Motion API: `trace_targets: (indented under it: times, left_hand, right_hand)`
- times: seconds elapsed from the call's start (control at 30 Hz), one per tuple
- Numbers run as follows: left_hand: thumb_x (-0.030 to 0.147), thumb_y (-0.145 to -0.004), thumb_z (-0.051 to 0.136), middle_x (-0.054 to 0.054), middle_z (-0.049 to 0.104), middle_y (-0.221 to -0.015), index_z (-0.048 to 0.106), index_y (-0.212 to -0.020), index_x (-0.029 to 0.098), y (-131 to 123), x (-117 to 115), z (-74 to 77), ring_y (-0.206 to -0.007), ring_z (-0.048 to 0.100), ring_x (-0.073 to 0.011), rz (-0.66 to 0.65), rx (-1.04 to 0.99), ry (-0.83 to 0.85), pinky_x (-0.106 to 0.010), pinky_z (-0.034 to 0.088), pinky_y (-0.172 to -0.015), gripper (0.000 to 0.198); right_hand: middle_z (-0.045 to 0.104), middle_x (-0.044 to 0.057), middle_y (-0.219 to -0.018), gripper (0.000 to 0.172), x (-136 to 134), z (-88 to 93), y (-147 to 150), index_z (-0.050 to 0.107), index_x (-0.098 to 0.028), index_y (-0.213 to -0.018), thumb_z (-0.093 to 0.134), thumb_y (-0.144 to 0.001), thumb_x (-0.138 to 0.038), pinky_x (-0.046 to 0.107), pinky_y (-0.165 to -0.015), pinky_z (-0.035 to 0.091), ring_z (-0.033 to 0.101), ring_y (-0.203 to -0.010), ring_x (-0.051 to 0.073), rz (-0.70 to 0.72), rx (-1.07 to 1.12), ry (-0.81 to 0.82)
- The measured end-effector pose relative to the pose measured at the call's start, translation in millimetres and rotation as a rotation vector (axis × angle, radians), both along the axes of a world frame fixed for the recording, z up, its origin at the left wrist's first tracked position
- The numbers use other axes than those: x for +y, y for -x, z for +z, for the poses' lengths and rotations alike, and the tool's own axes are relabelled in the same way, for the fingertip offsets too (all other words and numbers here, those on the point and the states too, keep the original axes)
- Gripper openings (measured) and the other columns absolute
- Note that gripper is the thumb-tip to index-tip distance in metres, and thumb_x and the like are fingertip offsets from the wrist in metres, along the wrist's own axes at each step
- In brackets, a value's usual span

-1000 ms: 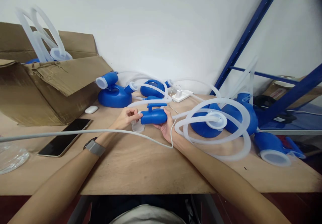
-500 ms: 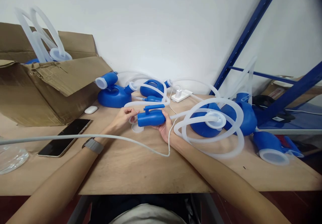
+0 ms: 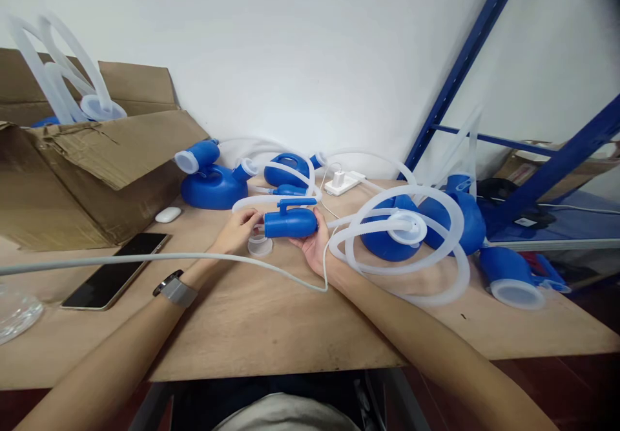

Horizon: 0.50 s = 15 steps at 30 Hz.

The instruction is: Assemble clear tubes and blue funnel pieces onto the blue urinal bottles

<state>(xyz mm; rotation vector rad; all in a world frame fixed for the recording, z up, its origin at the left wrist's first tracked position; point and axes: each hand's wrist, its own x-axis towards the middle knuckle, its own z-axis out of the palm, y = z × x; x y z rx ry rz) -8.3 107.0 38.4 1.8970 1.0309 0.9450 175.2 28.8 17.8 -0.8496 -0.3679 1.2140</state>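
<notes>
Over the table, my right hand (image 3: 314,245) holds a blue urinal funnel (image 3: 291,223) at its right end, with thumb and fingers around it. The funnel lies sideways, its handle on top and its mouth facing left; a white hose (image 3: 339,222) leads off near its right end. My left hand (image 3: 239,229) is at the mouth with its fingers closed together. What they pinch is hidden, though translucent plastic shows just beside the fingertips. Below them a translucent ring-shaped cap (image 3: 260,246) rests on the table.
Blue urinal bottles (image 3: 216,189) with coiled hoses (image 3: 458,218) stand behind and to the right. An open carton (image 3: 145,150), a phone (image 3: 116,273) and a glass dish (image 3: 17,311) are leftward. A grey cable (image 3: 194,258) crosses in front. A power strip (image 3: 345,183) sits by the wall.
The view has shifted slightly. My left fingers have drawn closer together by the funnel's mouth. My right hand keeps its hold on the funnel.
</notes>
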Motion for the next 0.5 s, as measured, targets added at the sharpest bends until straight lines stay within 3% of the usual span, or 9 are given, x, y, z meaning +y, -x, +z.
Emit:
trace_targets:
  times: [0.13, 0.33, 0.43, 0.5]
  left_hand:
    - [0.058, -0.088, 0.051, -0.007, 0.068, -0.074, 0.064, -0.067, 0.02, 3, 0, 1.7, -0.073, 0.06, -0.0236, 0.089, 0.049, -0.08, -0.032, 0.047, -0.063, 0.045]
    - [0.052, -0.092, 0.047, -0.005, 0.064, -0.065, 0.058, -0.058, 0.021, 3, -4, 0.6, -0.07, 0.057, -0.023, 0.089, 0.107, -0.152, -0.035, 0.044, -0.069, 0.047]
    - [0.053, -0.093, 0.047, -0.005, 0.065, -0.072, 0.06, -0.065, 0.021, 4, -8, 4.7, -0.075, 0.058, -0.0228, 0.038, 0.087, -0.188, -0.034, 0.046, -0.07, 0.045]
    - [0.057, -0.093, 0.048, -0.006, 0.068, -0.083, 0.065, -0.08, 0.02, 4, -12, 7.1, -0.08, 0.061, -0.0228, -0.004, 0.062, -0.197, -0.033, 0.048, -0.07, 0.043]
  right_hand:
    - [0.077, 0.004, -0.112, 0.039, 3, -1.7, 0, 0.067, -0.025, -0.122, 0.06, -0.097, -0.055, 0.031, -0.066, 0.065, 0.073, -0.091, 0.02, -0.015, 0.026, 0.015]
    - [0.077, 0.002, -0.118, 0.037, 2, -0.9, -1, 0.067, -0.028, -0.125, 0.052, -0.103, -0.053, 0.038, -0.084, 0.066, 0.074, -0.099, 0.019, -0.022, 0.053, -0.001]
    - [0.077, 0.002, -0.119, 0.037, 2, -1.3, 0, 0.066, -0.029, -0.127, 0.049, -0.104, -0.053, 0.038, -0.085, 0.066, 0.074, -0.099, 0.019, -0.025, 0.052, -0.005]
    - [0.076, 0.002, -0.12, 0.037, 3, -1.7, -1, 0.066, -0.029, -0.127, 0.05, -0.104, -0.054, 0.035, -0.082, 0.066, 0.074, -0.099, 0.018, -0.028, 0.047, -0.007]
